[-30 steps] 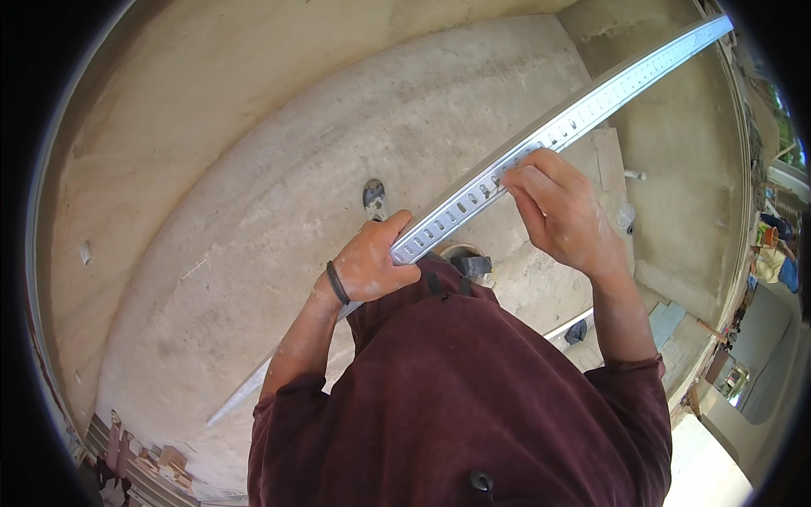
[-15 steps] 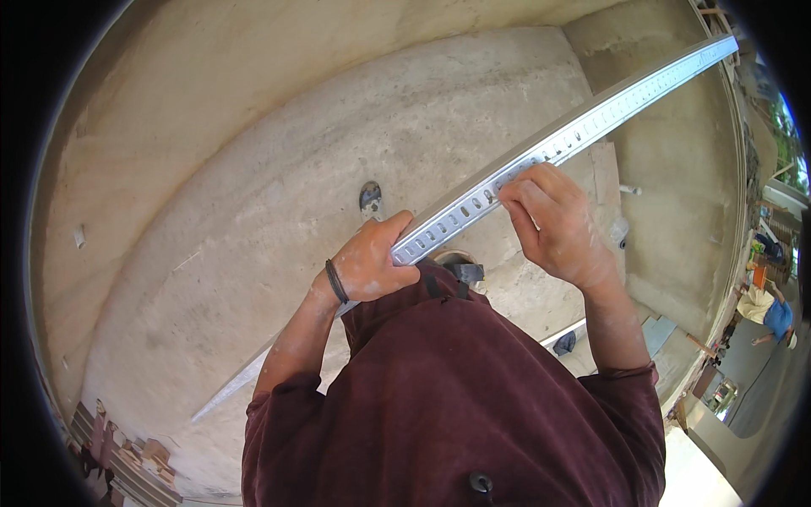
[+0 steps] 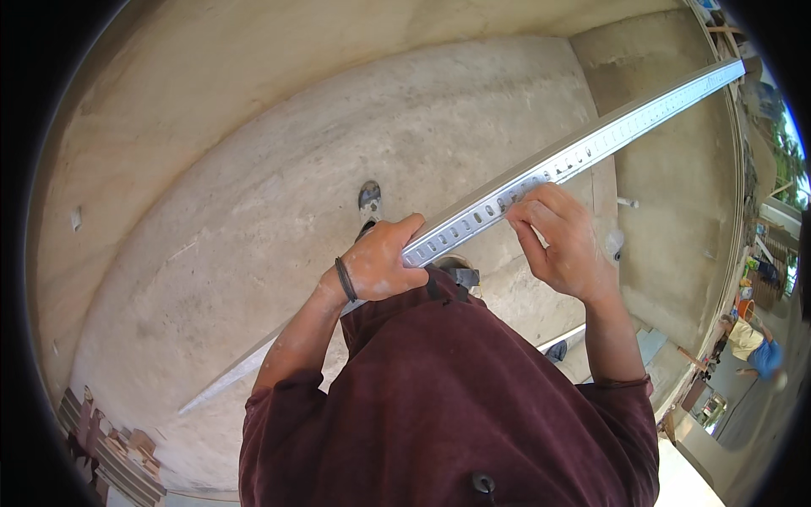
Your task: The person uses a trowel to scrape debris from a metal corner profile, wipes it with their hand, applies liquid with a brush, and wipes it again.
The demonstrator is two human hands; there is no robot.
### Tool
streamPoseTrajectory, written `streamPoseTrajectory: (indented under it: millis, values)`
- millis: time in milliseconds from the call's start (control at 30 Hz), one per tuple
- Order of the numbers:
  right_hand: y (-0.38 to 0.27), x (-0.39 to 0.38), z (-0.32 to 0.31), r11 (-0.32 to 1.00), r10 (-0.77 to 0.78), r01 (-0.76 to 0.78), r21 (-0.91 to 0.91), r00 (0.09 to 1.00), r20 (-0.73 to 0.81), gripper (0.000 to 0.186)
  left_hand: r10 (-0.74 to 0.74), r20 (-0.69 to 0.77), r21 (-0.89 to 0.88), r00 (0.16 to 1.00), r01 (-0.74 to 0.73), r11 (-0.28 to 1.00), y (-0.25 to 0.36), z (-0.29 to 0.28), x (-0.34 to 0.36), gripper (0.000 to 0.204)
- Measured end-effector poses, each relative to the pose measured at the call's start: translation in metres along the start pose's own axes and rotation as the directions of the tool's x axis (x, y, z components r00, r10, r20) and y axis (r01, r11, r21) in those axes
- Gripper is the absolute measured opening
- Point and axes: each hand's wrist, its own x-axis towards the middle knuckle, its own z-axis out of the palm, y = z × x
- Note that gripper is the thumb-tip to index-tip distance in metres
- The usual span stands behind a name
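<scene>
A long slotted metal channel (image 3: pixel 621 131) runs slantwise in front of me, from the lower left to the upper right. My left hand (image 3: pixel 378 262) is wrapped round it left of the middle, thumb and fingers on either side. The channel's tapering tail shows again below my left forearm. At the row of slots, my right hand (image 3: pixel 559 241) is closed in a pinch, fingertips against or very close to the channel's lower edge. Whether anything small sits between those fingertips is hidden.
Bare concrete floor (image 3: pixel 279 186) surrounds me, with plastered walls (image 3: pixel 676 194) ahead and at the right. A white pipe stub (image 3: pixel 628 203) juts from the right wall. Wood pieces (image 3: pixel 127 448) lie at the lower left. Another person (image 3: pixel 756 346) is at the far right.
The channel's far end has dipped slightly and shifted right in view. Both hands have moved a little right and down with it. At the far right, the other person has changed posture.
</scene>
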Motion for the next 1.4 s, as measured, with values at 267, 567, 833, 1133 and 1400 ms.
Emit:
streamPoseTrajectory:
  millis: [267,567,833,1133,1400]
  values:
    - [-0.009,0.023,0.01,0.994,-0.046,0.052,-0.096,0.996,0.07,0.012,-0.028,0.063,0.031,0.998,0.026,0.999,0.004,-0.004,0.001,0.039]
    - [-0.005,0.025,0.005,0.993,-0.1,0.109,-0.052,0.983,0.154,0.01,-0.016,0.045,0.051,0.999,0.013,0.999,0.003,-0.004,0.0,0.039]
    - [-0.003,0.03,-0.001,0.991,-0.121,0.132,-0.035,0.965,0.234,0.013,-0.009,0.05,0.041,0.999,0.006,0.999,0.001,-0.003,0.001,0.038]
    - [-0.001,0.032,-0.001,0.99,-0.129,0.14,-0.023,0.958,0.255,0.014,-0.008,0.04,0.028,0.999,0.007,1.0,0.001,-0.003,0.0,0.038]
    - [-0.001,0.035,-0.002,0.982,-0.177,0.187,-0.022,0.958,0.226,0.014,-0.025,0.063,0.016,0.998,0.024,1.0,0.002,-0.004,0.001,0.038]
